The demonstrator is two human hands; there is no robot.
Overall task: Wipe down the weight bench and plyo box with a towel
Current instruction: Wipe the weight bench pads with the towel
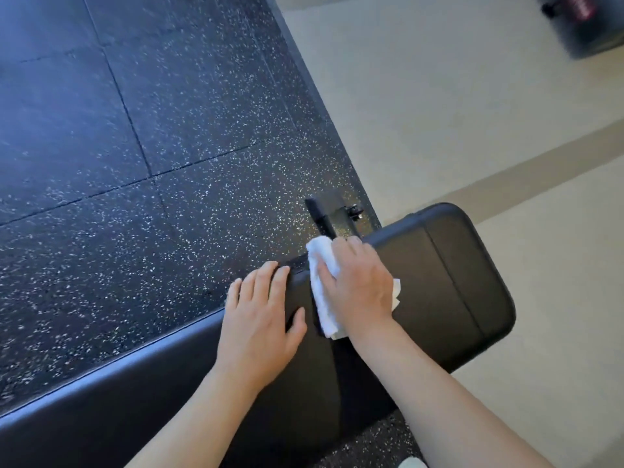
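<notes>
A black padded weight bench (456, 282) runs from the lower left to the middle right of the head view. My right hand (358, 285) lies flat on a folded white towel (320, 298) and presses it onto the pad near the gap between seat and back. My left hand (260, 319) rests on the bench just left of the towel, fingers straight and reaching over the far edge. No plyo box is recognisable in view.
The bench's black metal foot and bolt (331, 214) stick out beyond its far edge. Speckled black rubber flooring (135, 163) fills the left; beige floor (472, 113) with a darker stripe lies to the right. A dark blurred object (584, 25) sits at top right.
</notes>
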